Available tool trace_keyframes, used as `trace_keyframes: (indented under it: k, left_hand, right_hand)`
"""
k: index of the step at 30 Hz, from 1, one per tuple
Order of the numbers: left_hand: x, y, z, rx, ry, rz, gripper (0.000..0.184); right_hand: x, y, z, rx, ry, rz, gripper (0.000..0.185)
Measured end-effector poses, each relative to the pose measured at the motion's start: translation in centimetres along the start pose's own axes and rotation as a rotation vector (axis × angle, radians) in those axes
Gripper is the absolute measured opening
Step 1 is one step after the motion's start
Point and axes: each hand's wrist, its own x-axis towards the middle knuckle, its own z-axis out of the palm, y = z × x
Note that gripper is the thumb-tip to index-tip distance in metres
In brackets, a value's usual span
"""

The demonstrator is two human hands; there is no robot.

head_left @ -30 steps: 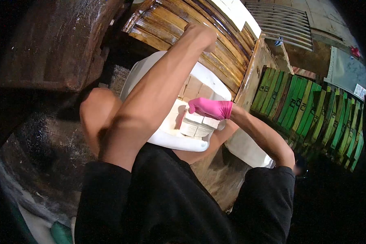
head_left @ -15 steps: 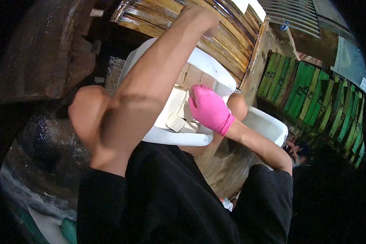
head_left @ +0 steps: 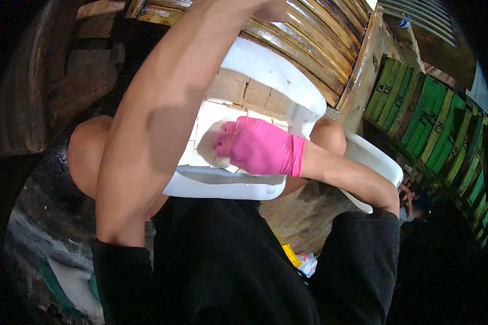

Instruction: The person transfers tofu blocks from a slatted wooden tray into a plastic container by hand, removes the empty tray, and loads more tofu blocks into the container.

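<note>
My right hand, in a pink glove, is down among pale, cream-coloured blocks inside a white tub. Its fingers are curled together over the blocks; whatever they grip is hidden. The blocks are square-cut and packed side by side, with tan-topped ones along the far side. My left arm crosses over the tub's left part. Only a bit of my left hand shows at the top edge, above the wooden slats, and its fingers are out of sight.
My knees flank the tub. Another white container stands to the right. Green slatted crates line the right side. A person is partly visible below them. A yellow and white packet lies on the floor.
My right hand has moved left and its fingers have closed over the blocks. My left hand has gone further up, mostly out of the frame. The view has shifted slightly.
</note>
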Motion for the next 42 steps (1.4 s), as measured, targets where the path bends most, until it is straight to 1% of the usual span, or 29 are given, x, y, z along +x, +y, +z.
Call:
trace_keyframes:
  k: [1,3,5,7,10,11,13,14,16,17,18,19,20,24,25,27,28,29,30,32,33,34,35,37,38,39,40,41,42]
  left_hand:
    - [0.0,-0.1,0.1,0.005,0.021,-0.001,0.043]
    - [-0.7,-0.1,-0.2,-0.017,0.047,-0.001,0.043]
    - [-1.3,-0.2,-0.6,-0.068,0.053,0.010,0.043]
    - [-0.2,-0.5,0.2,-0.003,0.042,0.043,0.042]
    - [0.3,-0.8,1.2,0.011,0.105,0.080,0.041]
    - [0.4,-1.1,1.4,0.005,0.143,0.085,0.040]
    - [-0.7,-0.8,0.6,-0.049,0.075,0.117,0.040]
    - [-1.2,-0.7,-0.1,-0.071,0.048,0.133,0.040]
    - [-0.8,-1.4,1.5,-0.124,0.077,0.098,0.050]
    - [-1.0,-1.3,1.1,-0.126,0.047,0.188,0.051]
    - [-0.4,-1.8,1.6,-0.087,0.057,0.188,0.051]
    - [-0.5,-2.0,2.2,-0.089,0.100,0.166,0.051]
    - [-2.0,-1.0,0.7,-0.116,0.028,0.074,0.051]
    - [-2.3,-1.0,0.8,-0.156,-0.053,0.011,0.051]
    - [-2.5,-0.6,0.5,-0.129,-0.041,0.008,0.051]
    - [-2.7,0.7,-0.3,-0.070,-0.022,0.007,0.052]
    - [-2.6,0.5,0.1,-0.075,-0.013,0.019,0.052]
    - [-2.1,-0.2,0.7,-0.078,0.001,0.031,0.052]
    - [-2.1,-0.5,0.9,-0.082,0.016,0.042,0.053]
    - [-3.0,0.1,-0.1,-0.083,-0.010,0.000,0.053]
    - [-2.8,-0.3,0.3,-0.092,-0.017,-0.015,0.054]
    - [-2.6,-0.8,0.8,-0.105,-0.035,-0.031,0.054]
    - [-2.6,-1.3,1.1,-0.113,-0.033,-0.012,0.055]
    - [-2.4,-1.4,1.2,-0.099,-0.060,-0.017,0.055]
    - [-2.3,-1.6,1.2,-0.102,-0.071,-0.024,0.056]
    - [-1.9,-1.8,1.1,-0.116,-0.035,-0.015,0.055]
    - [-1.6,-1.8,1.1,-0.134,-0.001,-0.008,0.055]
    - [-1.8,-1.7,1.3,-0.154,0.022,-0.004,0.055]
    - [-2.3,-1.4,1.5,-0.155,0.006,-0.034,0.055]
  right_hand:
    - [0.0,0.3,0.8,0.010,0.064,-0.058,0.027]
    - [0.0,0.2,0.8,-0.012,0.037,-0.059,0.024]
    - [-0.1,0.4,1.3,0.096,0.060,-0.061,0.020]
    - [-0.5,1.2,2.5,0.331,0.128,-0.063,0.017]
    - [-0.6,1.0,1.3,0.175,-0.244,0.085,0.018]
    - [-0.6,0.7,1.0,0.137,-0.246,0.088,0.019]
    - [-0.5,-0.3,0.6,0.063,-0.244,0.092,0.019]
    - [-0.4,-0.7,0.6,0.066,-0.106,0.033,0.019]
    - [0.2,-1.1,0.7,0.029,0.179,-0.094,0.018]
    - [0.1,-1.7,1.5,-0.094,0.214,-0.044,0.018]
    - [0.2,-1.5,2.7,-0.179,0.272,-0.057,0.014]
    - [-0.1,-1.9,1.2,-0.203,0.141,0.033,0.015]
    - [-0.1,-2.4,-0.8,-0.213,0.010,0.131,0.016]
    - [-4.9,-1.7,-15.1,0.559,-0.007,0.292,0.034]
    - [-6.6,0.3,-18.7,0.747,-0.012,0.305,0.041]
    - [-8.2,5.7,-22.2,0.765,0.620,0.466,0.044]
    - [-8.4,10.5,-23.4,0.775,0.898,0.498,0.048]
    - [-9.0,17.2,-23.7,0.765,1.194,0.650,0.047]
    - [-8.2,21.6,-24.5,0.766,1.312,0.895,0.048]
    - [-10.4,42.7,-22.5,0.841,1.312,0.947,0.040]
    - [-7.6,45.2,-22.8,0.517,1.223,1.141,0.038]
    - [-4.4,47.0,-22.5,0.069,1.031,1.351,0.036]
    - [-1.9,49.5,-22.1,-0.223,0.839,1.479,0.034]
    - [1.2,58.3,-20.2,-0.734,0.370,1.554,0.030]
    - [0.3,53.9,-21.7,-0.425,0.614,1.411,0.030]
    - [-1.3,49.2,-23.3,0.292,0.961,1.159,0.032]
    - [-2.6,45.4,-24.5,0.945,1.143,0.925,0.034]
    - [-3.6,41.6,-25.7,1.378,1.144,0.795,0.037]
    - [-4.2,38.0,-27.2,1.556,1.065,0.756,0.041]
